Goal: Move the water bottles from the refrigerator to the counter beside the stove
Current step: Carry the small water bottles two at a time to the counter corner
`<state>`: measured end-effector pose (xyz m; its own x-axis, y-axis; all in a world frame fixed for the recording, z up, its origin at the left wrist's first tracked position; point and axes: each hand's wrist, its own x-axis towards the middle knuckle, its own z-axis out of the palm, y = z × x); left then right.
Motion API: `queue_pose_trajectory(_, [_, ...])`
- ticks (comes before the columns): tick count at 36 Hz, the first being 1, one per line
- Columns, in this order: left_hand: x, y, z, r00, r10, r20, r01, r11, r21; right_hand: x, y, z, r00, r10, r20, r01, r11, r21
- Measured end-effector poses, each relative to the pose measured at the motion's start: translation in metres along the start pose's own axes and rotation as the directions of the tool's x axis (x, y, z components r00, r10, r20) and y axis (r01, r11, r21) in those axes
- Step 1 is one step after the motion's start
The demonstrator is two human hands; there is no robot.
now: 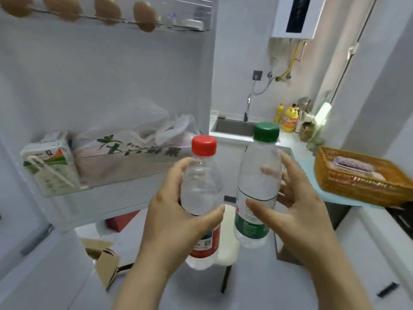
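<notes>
My left hand (176, 211) grips a clear water bottle with a red cap and red label (202, 186), held upright in the middle of the view. My right hand (297, 206) grips a second clear water bottle with a green cap and green label (257, 182), upright just to the right of the first. Both bottles are in the air in front of the open refrigerator door (111, 74). The two bottles stand close together, a narrow gap between them.
The door shelf (125, 173) holds a milk carton (50, 162) and a plastic bag (134, 139); eggs (145, 16) sit in the top rack. A woven basket (357, 175) is on the counter (308, 166) at right, a sink (234, 127) behind. A stool (228, 249) and cardboard lie on the floor.
</notes>
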<state>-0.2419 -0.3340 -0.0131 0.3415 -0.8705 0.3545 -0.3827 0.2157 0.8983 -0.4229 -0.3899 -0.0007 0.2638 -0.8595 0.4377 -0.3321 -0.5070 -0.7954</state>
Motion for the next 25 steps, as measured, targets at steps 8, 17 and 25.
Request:
queue_pose_trajectory(8, [-0.002,0.025,0.089,0.970,0.079,0.229,-0.057,0.993,-0.099,-0.035,0.024,-0.082,0.970,0.136,-0.200,-0.153,0.986,-0.072])
queue_pose_trajectory(17, [0.009,0.049,0.178,0.869,0.214,0.447,-0.141,0.971,-0.191,-0.063,0.043,-0.151,0.877,0.221,-0.427,-0.292,0.950,-0.109])
queue_pose_trajectory(25, [0.029,0.064,0.250,0.707,0.392,0.588,-0.213,0.911,-0.352,-0.074,0.052,-0.190,0.752,0.230,-0.618,-0.413,0.895,-0.170])
